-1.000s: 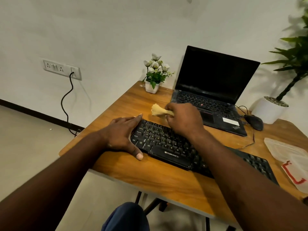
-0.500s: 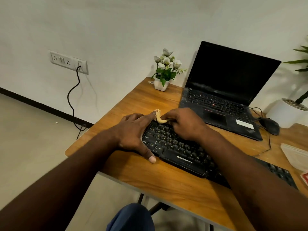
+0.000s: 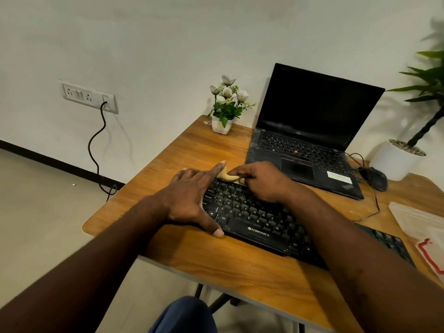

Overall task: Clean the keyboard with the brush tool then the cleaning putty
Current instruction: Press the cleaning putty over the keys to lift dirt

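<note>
Pinching one end of a pale yellow putty (image 3: pixel 227 177) between the curled fingers (image 3: pixel 242 169) of the right hand (image 3: pixel 266 181), at the far left corner of the keyboard (image 3: pixel 252 217). Touching the other end with the straight index finger of the left hand (image 3: pixel 189 198); otherwise spread wide and flat, palm over the keyboard's left end, thumb along its near edge. Stretched in a short curve between the two hands, right at the keyboard's top row; whether resting on the keys, impossible to tell.

Under the keyboard, a wooden bench (image 3: pixel 240 267). Just beyond the keyboard's far edge, an open black laptop (image 3: pixel 312 131) with a dark screen. Beyond the keyboard's far left corner, near the wall, a small white flower pot (image 3: pixel 222 124). Beyond the keyboard's right half, beside the laptop, a black mouse (image 3: pixel 374 179) with its wire. Off the keyboard's right end, a clear plastic bag (image 3: pixel 418 224) with red marking. Well left of the keyboard, on the wall, a socket plate (image 3: pixel 86 94) with a black cable (image 3: pixel 92 143) hanging down.
</note>
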`<move>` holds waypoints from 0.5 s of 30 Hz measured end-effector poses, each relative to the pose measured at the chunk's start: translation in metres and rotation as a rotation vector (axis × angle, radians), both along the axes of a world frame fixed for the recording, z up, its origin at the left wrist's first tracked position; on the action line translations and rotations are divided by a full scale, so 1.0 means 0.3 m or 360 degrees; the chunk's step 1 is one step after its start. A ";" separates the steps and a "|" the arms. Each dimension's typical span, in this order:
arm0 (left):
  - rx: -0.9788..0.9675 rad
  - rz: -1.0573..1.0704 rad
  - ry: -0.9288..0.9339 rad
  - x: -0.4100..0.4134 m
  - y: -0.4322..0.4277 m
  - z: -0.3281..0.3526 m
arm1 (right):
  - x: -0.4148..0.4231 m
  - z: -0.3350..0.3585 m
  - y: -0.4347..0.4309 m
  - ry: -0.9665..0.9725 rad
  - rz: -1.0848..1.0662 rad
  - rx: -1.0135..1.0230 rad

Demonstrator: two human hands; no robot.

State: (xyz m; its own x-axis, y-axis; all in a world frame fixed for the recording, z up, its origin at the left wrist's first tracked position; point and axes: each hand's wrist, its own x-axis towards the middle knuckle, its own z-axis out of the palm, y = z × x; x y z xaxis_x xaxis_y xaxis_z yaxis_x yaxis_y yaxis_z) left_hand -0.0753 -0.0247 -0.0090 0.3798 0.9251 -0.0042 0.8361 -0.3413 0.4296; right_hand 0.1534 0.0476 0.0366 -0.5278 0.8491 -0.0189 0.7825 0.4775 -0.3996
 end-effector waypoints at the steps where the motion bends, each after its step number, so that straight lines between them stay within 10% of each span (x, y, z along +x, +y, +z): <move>1: -0.0001 0.0001 0.0005 0.001 0.000 0.001 | 0.015 0.007 -0.002 -0.0044 -0.0023 0.0011; 15: -0.0045 0.0032 0.0133 0.012 0.011 -0.016 | 0.322 0.033 -0.151 -0.0194 -0.0163 0.0170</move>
